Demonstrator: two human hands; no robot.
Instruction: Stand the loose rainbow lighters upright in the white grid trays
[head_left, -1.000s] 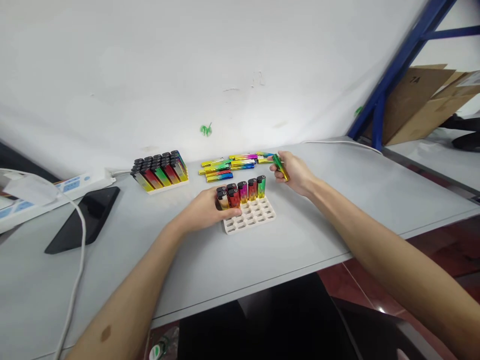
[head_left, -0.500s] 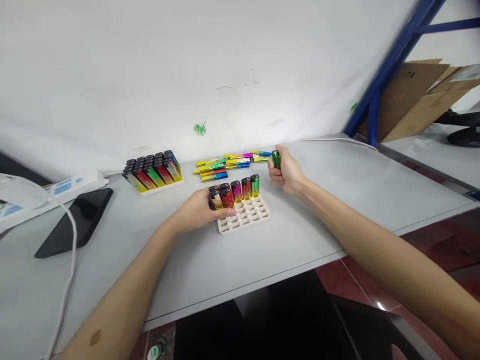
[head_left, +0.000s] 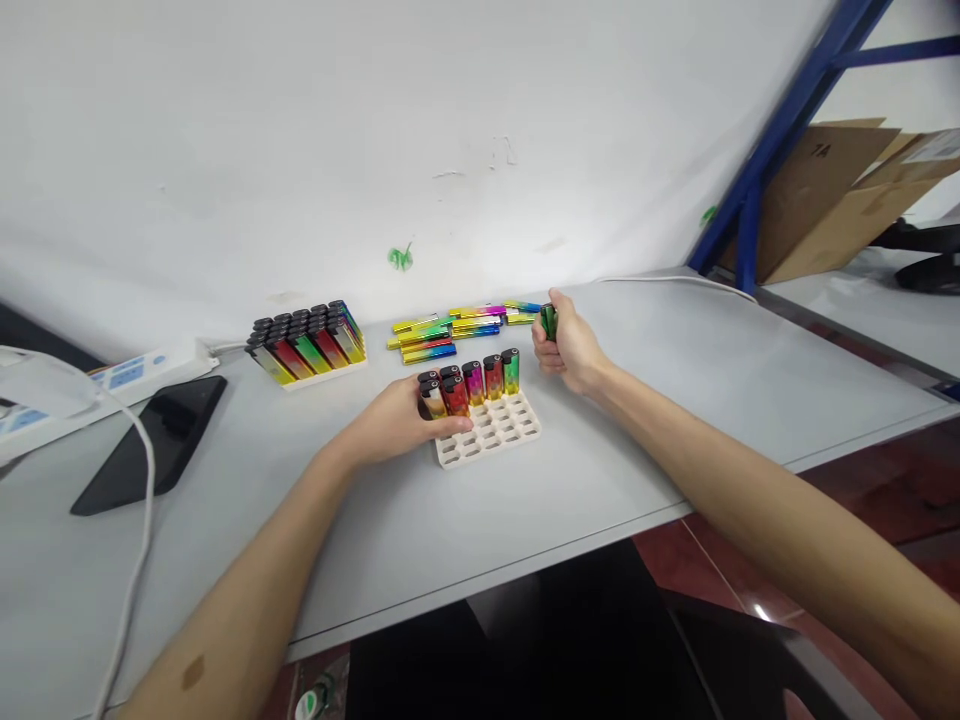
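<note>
My right hand (head_left: 568, 342) is closed around a green lighter (head_left: 550, 321), raised just right of a white slotted tray (head_left: 491, 440). Most of that lighter is hidden by the fingers. My left hand (head_left: 394, 422) grips the tray's left end, its thumb in front and its fingers out of sight behind the lighters there. Several lighters stand upright in the tray: a red one (head_left: 455, 395) near my thumb, then a magenta one (head_left: 473, 383), another red one (head_left: 493, 377) and a green-and-yellow one (head_left: 511, 371) along the back row. The front slots show as bare holes.
Loose shiny lighters (head_left: 427, 350) lie in a pile behind the tray. A full rack of lighters (head_left: 307, 345) stands at the back left. Further left are a black phone (head_left: 157, 440), a white power strip (head_left: 135, 372) and a cable (head_left: 142, 540). Cardboard boxes (head_left: 825, 200) stand beyond a blue frame (head_left: 750, 200).
My right hand has shifted very slightly left, with the green lighter tipped a little in its grip. My left hand and the tray have stayed in place.
</note>
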